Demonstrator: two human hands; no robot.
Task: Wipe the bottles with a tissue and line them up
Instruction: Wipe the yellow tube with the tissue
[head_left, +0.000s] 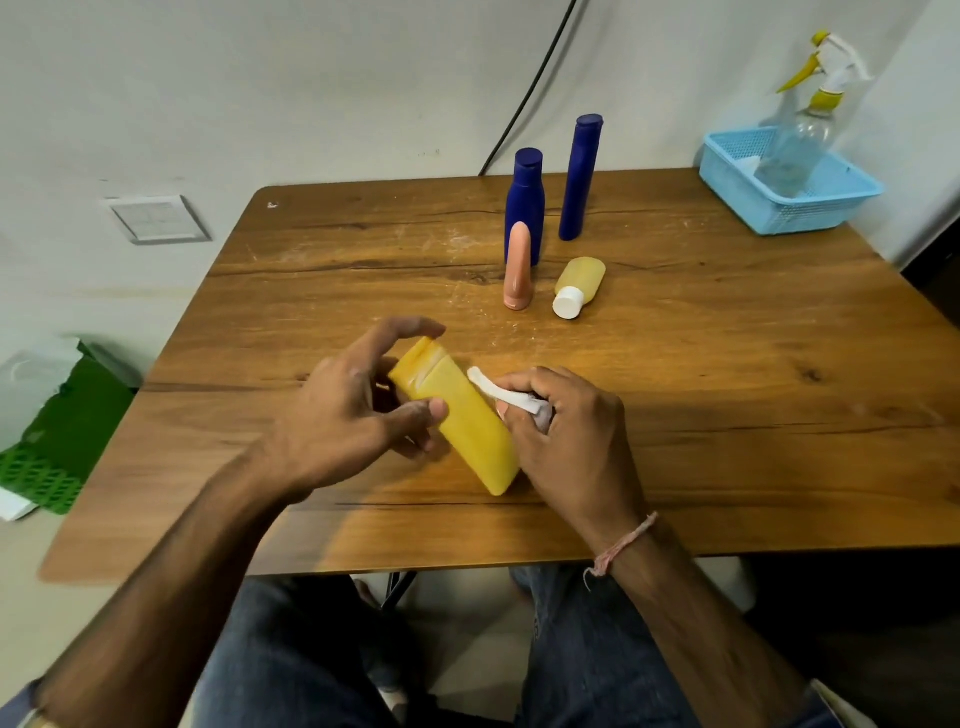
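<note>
A yellow tube bottle is held slanted over the near middle of the wooden table. My left hand grips it from the left, thumb across its face. My right hand is shut on a crumpled white tissue pressed against the tube's right edge. Farther back stand a short blue bottle and a taller blue bottle. A peach tube stands upright in front of the short one. Beside it a small yellow bottle with a white cap lies on its side.
A light blue basket sits at the table's far right corner with a clear spray bottle in it. A black cable runs down the wall behind. A green crate rests on the floor at left.
</note>
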